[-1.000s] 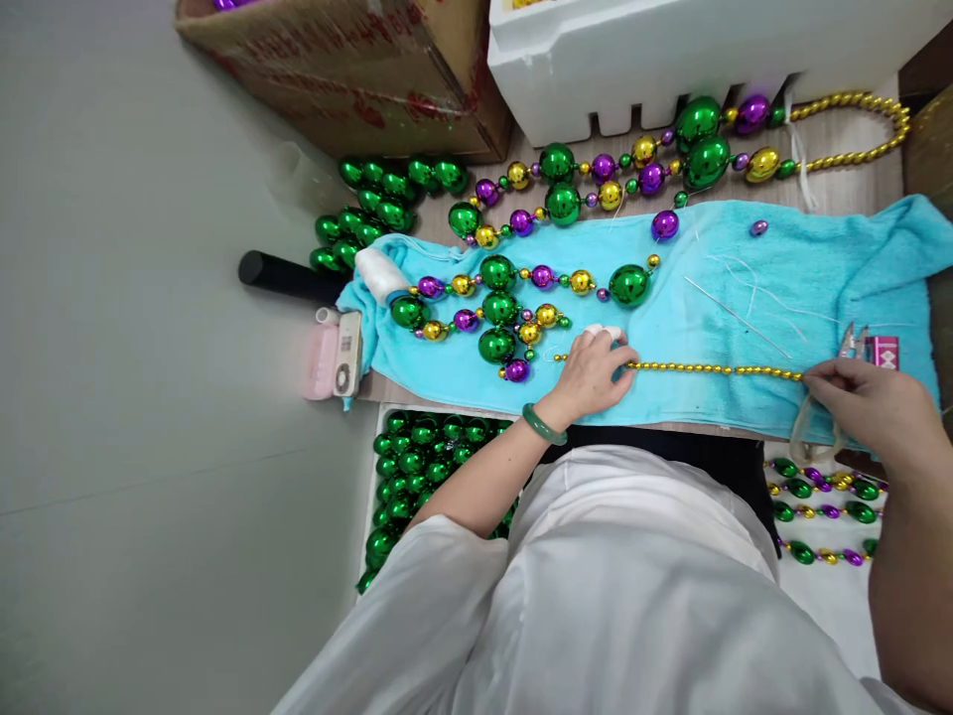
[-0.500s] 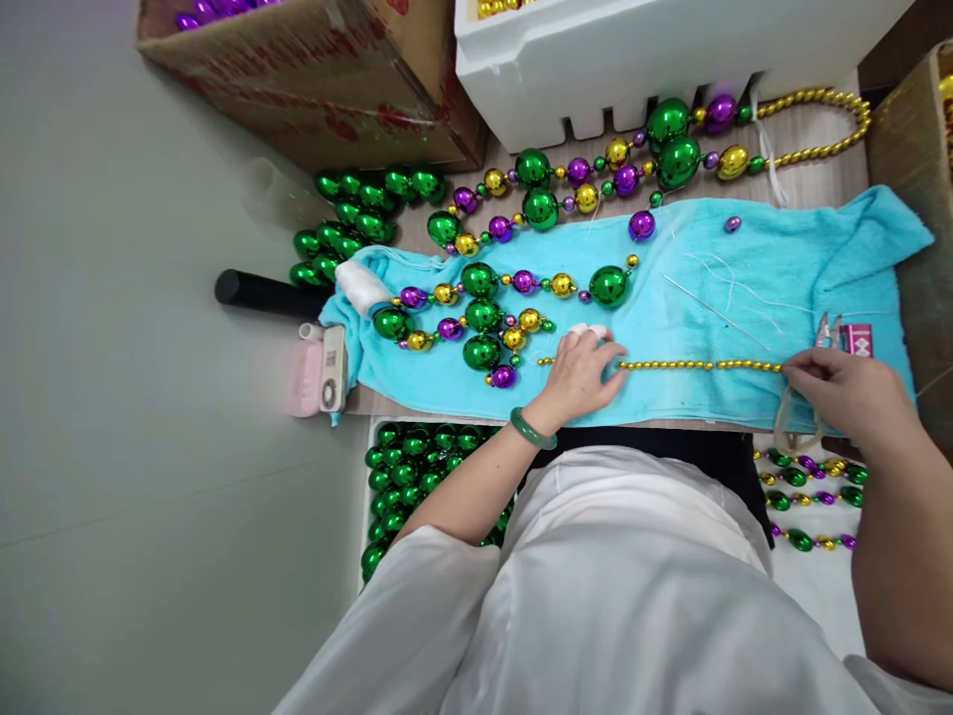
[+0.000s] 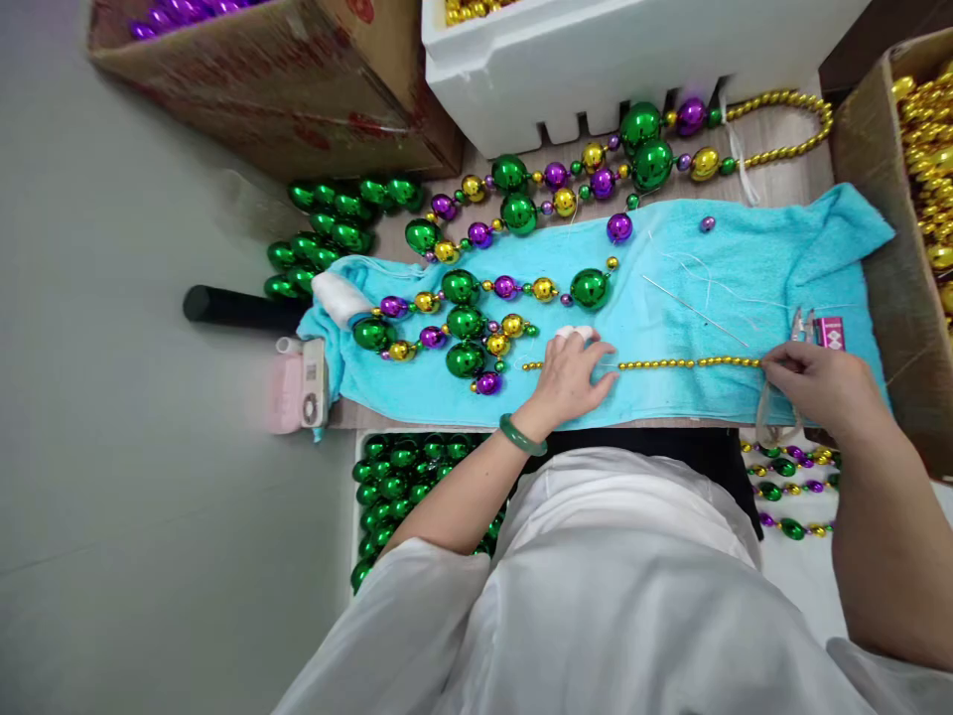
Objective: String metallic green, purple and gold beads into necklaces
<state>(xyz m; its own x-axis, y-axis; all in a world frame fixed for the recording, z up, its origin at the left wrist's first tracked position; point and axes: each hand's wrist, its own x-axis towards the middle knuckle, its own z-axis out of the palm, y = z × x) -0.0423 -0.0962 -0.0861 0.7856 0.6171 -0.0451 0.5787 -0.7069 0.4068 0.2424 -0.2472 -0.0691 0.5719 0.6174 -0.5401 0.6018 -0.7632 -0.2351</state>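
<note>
A strand of small gold beads (image 3: 685, 363) lies straight along the near part of a turquoise towel (image 3: 745, 258). My left hand (image 3: 570, 372), with a green bangle at the wrist and white tape on two fingertips, presses down on the strand's left part with its fingers curled. My right hand (image 3: 815, 382) pinches the strand's right end. Left of my left hand lies a cluster of green, purple and gold beads on strings (image 3: 469, 313).
A longer bead garland (image 3: 596, 179) lies beyond the towel, before a white foam box (image 3: 596, 60) and cardboard boxes (image 3: 283, 89). Green beads fill a tray (image 3: 402, 477) below the table edge. A small clipper (image 3: 800, 323), a pink device (image 3: 294, 382) and a black tube (image 3: 230, 306) lie nearby.
Only the view has shifted: everything now sits a little further left. Both hands keep their hold on the gold strand.
</note>
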